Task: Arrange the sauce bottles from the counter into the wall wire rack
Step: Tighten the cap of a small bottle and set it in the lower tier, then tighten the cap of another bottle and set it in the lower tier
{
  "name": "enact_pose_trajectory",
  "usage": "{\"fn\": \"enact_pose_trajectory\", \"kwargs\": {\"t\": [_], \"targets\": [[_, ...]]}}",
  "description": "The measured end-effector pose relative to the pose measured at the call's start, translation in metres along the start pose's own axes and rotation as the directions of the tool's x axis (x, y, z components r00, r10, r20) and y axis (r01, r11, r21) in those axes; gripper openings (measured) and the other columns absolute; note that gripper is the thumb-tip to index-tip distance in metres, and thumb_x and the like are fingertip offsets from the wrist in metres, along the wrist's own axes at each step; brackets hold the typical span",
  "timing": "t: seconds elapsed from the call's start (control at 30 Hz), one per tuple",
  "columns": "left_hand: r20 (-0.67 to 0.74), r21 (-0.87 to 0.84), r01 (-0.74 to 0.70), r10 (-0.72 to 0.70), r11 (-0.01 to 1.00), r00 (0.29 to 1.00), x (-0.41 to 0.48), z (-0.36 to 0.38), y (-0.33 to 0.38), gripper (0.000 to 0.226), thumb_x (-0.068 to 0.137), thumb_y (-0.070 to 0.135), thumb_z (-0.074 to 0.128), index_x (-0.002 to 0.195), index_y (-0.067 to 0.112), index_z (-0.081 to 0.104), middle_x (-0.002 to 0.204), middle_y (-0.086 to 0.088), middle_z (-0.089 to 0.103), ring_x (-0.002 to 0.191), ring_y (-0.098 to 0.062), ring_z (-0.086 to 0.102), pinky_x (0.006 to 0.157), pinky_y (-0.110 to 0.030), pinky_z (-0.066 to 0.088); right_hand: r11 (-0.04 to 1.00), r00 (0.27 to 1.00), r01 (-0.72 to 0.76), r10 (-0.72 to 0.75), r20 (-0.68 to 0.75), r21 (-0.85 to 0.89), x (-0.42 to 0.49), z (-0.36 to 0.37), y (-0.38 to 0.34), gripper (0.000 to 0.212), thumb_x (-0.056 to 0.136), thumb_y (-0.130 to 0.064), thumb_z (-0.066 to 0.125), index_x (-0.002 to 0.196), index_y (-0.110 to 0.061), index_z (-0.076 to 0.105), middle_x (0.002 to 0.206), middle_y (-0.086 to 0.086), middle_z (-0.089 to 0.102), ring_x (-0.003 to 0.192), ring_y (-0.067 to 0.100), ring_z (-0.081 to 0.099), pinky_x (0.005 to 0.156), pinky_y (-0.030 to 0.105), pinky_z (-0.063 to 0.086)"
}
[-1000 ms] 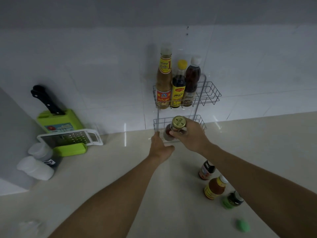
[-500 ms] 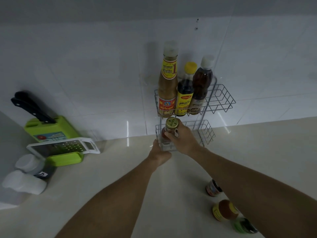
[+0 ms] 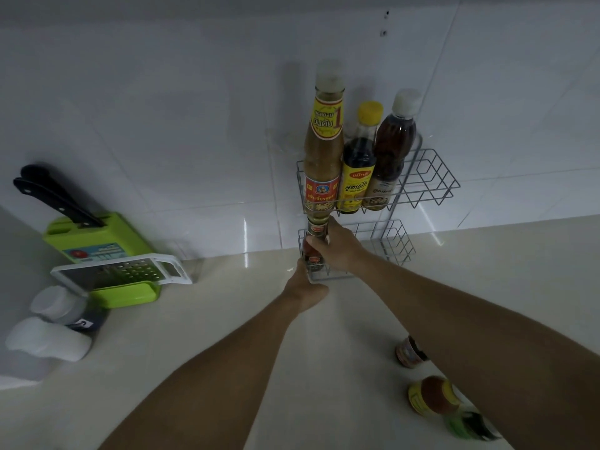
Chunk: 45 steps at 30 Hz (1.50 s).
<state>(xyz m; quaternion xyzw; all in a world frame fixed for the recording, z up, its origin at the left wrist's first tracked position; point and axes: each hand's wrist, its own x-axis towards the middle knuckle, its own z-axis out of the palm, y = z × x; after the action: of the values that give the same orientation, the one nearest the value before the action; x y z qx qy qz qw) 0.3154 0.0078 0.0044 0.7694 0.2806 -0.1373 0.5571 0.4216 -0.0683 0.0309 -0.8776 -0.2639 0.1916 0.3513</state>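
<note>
A two-tier wire rack [image 3: 428,180] hangs on the tiled wall. Its upper shelf holds a tall tan sauce bottle [image 3: 323,151], a dark bottle with a yellow cap [image 3: 358,164] and a brown bottle with a white cap [image 3: 391,151]. My right hand [image 3: 341,248] grips a small red-labelled bottle [image 3: 314,251] standing at the left end of the lower shelf [image 3: 396,245]. My left hand [image 3: 305,287] rests against the lower shelf's front left corner. Three small bottles remain on the counter, partly behind my right arm: a dark jar [image 3: 408,352], an orange-brown one [image 3: 431,396] and a green-capped one [image 3: 470,427].
At the left stand a green knife block [image 3: 97,238] with black-handled knives, a white grater [image 3: 123,271] and two white-capped containers [image 3: 55,323]. The pale counter [image 3: 194,336] runs along the wall below the rack.
My right hand has carried the small bottle forward and down into the lower shelf's left end. My left hand stayed at the shelf's front corner. The view has moved closer to the rack.
</note>
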Motion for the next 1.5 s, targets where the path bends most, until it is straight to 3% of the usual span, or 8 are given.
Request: {"fn": "enact_pose_trajectory", "kwargs": {"t": [0.47,0.67,0.83,0.93,1.07,1.2,1.37,1.5], "targets": [[0.013,0.096,-0.044,0.043,0.994,0.999,-0.013,-0.001,0.003,0.086,0.086,0.001,0.060,0.155,0.021,0.014,0.125,-0.002,0.049,0.101,-0.016,0.048,0.062,-0.018,0.042,0.998,0.989,-0.062,0.059,0.136,0.021,-0.005,-0.015,-0.010,0.060,0.090,-0.040,0.064,0.139,-0.019,0.037,0.134,0.004,0.056,0.123,0.024,0.053,0.100,0.037,0.042],[-0.012,0.159,0.119,-0.118,0.980,0.993,-0.012,0.004,0.001,0.095,0.088,0.019,0.062,0.157,0.008,-0.003,0.159,-0.013,0.030,0.138,-0.029,0.042,0.103,-0.031,0.043,0.994,0.983,-0.106,0.104,0.148,0.008,-0.012,-0.035,-0.007,0.085,0.087,-0.042,0.069,0.152,-0.018,0.020,0.155,0.005,0.036,0.140,0.026,0.039,0.111,0.042,0.037],[0.011,0.254,0.050,-0.055,0.966,0.998,-0.017,0.030,0.003,0.085,0.083,0.024,0.064,0.154,0.007,0.021,0.149,-0.013,0.043,0.131,-0.028,0.047,0.097,-0.030,0.047,0.983,0.983,-0.156,0.164,0.083,-0.093,-0.042,-0.064,0.008,0.092,0.086,-0.051,0.067,0.155,-0.013,0.017,0.157,0.005,0.034,0.138,0.025,0.041,0.110,0.037,0.038],[0.147,0.245,-0.084,0.048,0.966,0.988,-0.024,0.058,0.006,0.085,0.082,0.018,0.065,0.155,0.014,0.022,0.155,-0.007,0.036,0.133,-0.020,0.043,0.083,-0.021,0.046,0.967,0.979,-0.177,0.192,0.070,-0.183,-0.073,-0.084,0.024,0.087,0.087,-0.057,0.062,0.152,-0.012,0.026,0.155,0.006,0.037,0.137,0.026,0.041,0.107,0.034,0.038],[0.370,0.255,-0.262,0.156,0.931,0.916,-0.032,0.099,0.011,0.091,0.083,0.018,0.069,0.157,0.027,0.017,0.164,0.001,0.018,0.148,-0.020,0.024,0.107,-0.031,0.039,0.931,0.973,-0.192,0.223,0.067,-0.312,-0.128,-0.109,0.036,0.066,0.091,-0.056,0.056,0.139,-0.013,0.047,0.144,0.007,0.048,0.130,0.026,0.045,0.103,0.032,0.036],[0.545,0.261,-0.354,0.166,0.898,0.822,-0.046,0.153,0.012,0.099,0.075,0.031,0.080,0.155,0.035,0.022,0.156,0.007,0.032,0.142,-0.018,0.033,0.103,-0.031,0.035,0.868,0.914,-0.268,0.366,0.174,-0.417,-0.183,-0.123,0.067,0.075,0.076,-0.078,0.054,0.131,-0.026,0.057,0.131,-0.003,0.053,0.122,0.020,0.048,0.101,0.035,0.042],[0.461,0.175,-0.390,0.274,0.904,0.844,-0.035,0.155,0.001,0.040,0.084,0.020,0.072,0.120,0.023,0.055,0.113,0.000,0.063,0.102,-0.015,0.058,0.081,-0.025,0.045,0.893,0.947,-0.157,0.258,0.193,-0.422,-0.186,-0.115,0.065,0.031,0.076,-0.041,0.072,0.101,-0.022,0.075,0.098,-0.006,0.069,0.092,0.015,0.063,0.068,0.024,0.052],[0.419,0.116,-0.394,0.315,0.912,0.852,-0.042,0.153,-0.001,0.038,0.087,0.017,0.067,0.122,0.022,0.054,0.108,-0.001,0.065,0.097,-0.015,0.062,0.071,-0.015,0.047,0.898,0.978,-0.150,0.197,0.074,-0.414,-0.185,-0.108,0.066,0.028,0.078,-0.037,0.070,0.086,-0.012,0.077,0.087,0.005,0.073,0.081,0.022,0.067,0.069,0.036,0.060]]}}
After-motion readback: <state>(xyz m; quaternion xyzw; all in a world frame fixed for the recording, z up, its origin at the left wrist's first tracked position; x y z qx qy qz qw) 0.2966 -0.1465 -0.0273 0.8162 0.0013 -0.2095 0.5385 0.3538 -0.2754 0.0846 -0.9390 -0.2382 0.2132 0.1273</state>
